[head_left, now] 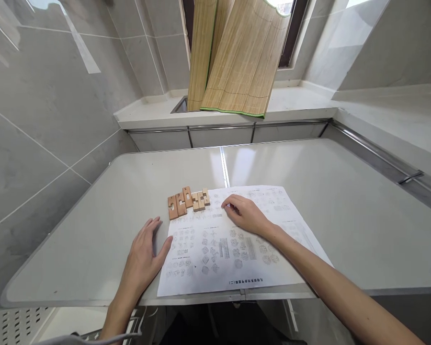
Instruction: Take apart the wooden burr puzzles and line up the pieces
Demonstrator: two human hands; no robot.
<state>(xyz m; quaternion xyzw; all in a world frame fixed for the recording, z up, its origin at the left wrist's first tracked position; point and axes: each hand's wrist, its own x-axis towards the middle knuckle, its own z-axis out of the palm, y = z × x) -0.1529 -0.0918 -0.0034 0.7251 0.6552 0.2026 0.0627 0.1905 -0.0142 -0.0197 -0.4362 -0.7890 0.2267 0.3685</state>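
Note:
A white sheet of paper (273,275) printed with small line drawings lies on the table. At its upper left corner, several notched wooden puzzle pieces stand in a row: reddish-brown ones with cut-out slots (180,204) and, beside them, paler ones (198,201). My left hand (145,256) rests palm down by the sheet's left edge, fingers stretched and thumb over the paper. Over the upper middle of the sheet, to the right of the pale pieces, my right hand (244,214) has its fingers curled in, with nothing visible in them. Neither hand touches the wooden pieces.
The pale folding table (366,215) has a seam down its middle. Behind it runs a white ledge (301,103) with a bamboo mat (246,57) hanging over it. Grey tiled walls close in at left and right. A cable (122,337) hangs below the near edge.

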